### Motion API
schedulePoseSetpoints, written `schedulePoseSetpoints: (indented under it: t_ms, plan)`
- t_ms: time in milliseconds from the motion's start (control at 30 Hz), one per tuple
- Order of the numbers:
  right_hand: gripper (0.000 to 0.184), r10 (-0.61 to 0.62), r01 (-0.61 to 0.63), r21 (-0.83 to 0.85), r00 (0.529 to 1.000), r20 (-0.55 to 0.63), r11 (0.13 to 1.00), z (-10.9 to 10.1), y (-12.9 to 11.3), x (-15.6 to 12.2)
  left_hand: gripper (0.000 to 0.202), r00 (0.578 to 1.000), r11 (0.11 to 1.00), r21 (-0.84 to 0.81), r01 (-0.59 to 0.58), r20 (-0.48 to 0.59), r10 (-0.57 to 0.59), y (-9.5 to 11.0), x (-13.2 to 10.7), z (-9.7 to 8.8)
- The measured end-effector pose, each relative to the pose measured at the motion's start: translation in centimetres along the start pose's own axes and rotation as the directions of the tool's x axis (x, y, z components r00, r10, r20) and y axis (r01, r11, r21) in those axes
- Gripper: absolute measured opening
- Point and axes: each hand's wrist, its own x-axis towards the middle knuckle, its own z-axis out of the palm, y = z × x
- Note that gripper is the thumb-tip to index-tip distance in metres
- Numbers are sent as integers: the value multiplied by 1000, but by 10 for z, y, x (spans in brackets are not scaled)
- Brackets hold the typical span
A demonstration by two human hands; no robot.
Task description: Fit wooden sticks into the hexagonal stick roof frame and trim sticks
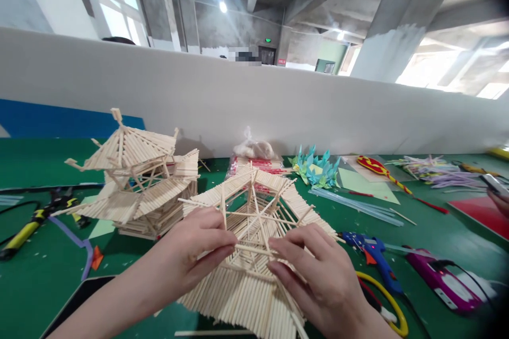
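A thin wooden stick [254, 248] lies crosswise over the open top of a stick-built roof model [238, 296]. At its left end, my left hand [201, 243] closes thumb and fingers around it. My right hand [324, 267] pinches the same stick near its right end, with the wrist over the model's right side. Under the stick, several thinner sticks cross inside the frame, and the slats of the roof fan out toward me. Fingers hide both stick ends. A finished-looking stick pavilion [127, 185] with upturned eaves stands to the left of my left hand.
A blue glue gun [371, 254] and a magenta device [443, 280] with a cable lie right. Behind the model are a bag of sticks [254, 154] and a turquoise paper flower [317, 167]. Yellow-black pliers [29, 230] lie left. Another person's hand [499, 202] holds a phone [495, 184].
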Motion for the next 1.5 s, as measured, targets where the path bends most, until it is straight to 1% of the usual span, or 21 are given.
schedulePoseSetpoints:
  t_ms: [67, 133, 200, 267, 400, 467, 667, 767, 967, 1133, 1267, 1367, 1500]
  plan:
    - [28, 36, -36, -2, 999, -35, 999, -3, 5, -5, 21, 1000, 1000, -21, 6, -10, -6, -1, 0, 1]
    - [35, 103, -102, 35, 994, -26, 994, -6, 10, -10, 21, 1000, 999, -31, -7, -18, 6, -1, 0, 1]
    - [36, 173, -173, 88, 985, 13, 981, -9, 14, -14, 20, 999, 999, -41, -24, -23, 23, -2, 0, 0]
    - [34, 209, -213, 127, 977, 44, 969, -10, 16, -16, 20, 999, 998, -57, -39, -39, 37, -2, 1, 0]
    - [26, 230, -239, 185, 971, 68, 953, -11, 15, -12, 21, 996, 997, -54, -61, -70, 57, -4, 0, 2]
    - [23, 235, -248, 217, 968, 82, 944, -11, 13, -9, 21, 996, 997, -43, -56, -65, 54, -4, 0, 2]
    - [20, 251, -290, 321, 955, 158, 901, -11, 12, -3, 21, 997, 996, -78, -32, -76, 26, -8, -4, 3]
    - [20, 249, -293, 335, 954, 167, 896, -9, 12, -3, 21, 997, 996, -85, -17, -76, 10, -8, -6, 3]
    - [19, 271, -299, 324, 954, 129, 898, -4, 9, -5, 20, 997, 993, -115, -5, -72, -3, -8, -6, 4]
    - [16, 320, -343, 277, 939, 128, 897, -1, 6, -7, 19, 998, 989, -146, 21, -51, -28, -7, -8, 3]
    - [12, 347, -359, 248, 933, 91, 900, 0, 4, -9, 20, 998, 988, -150, 40, -43, -47, -5, -7, 1]
    - [12, 346, -348, 240, 937, 50, 906, 0, 2, -10, 20, 997, 990, -138, 24, -64, -34, -4, -6, 1]
    - [13, 310, -304, 211, 951, 7, 929, 1, 1, -10, 20, 997, 990, -133, 52, -43, -59, -3, -6, 2]
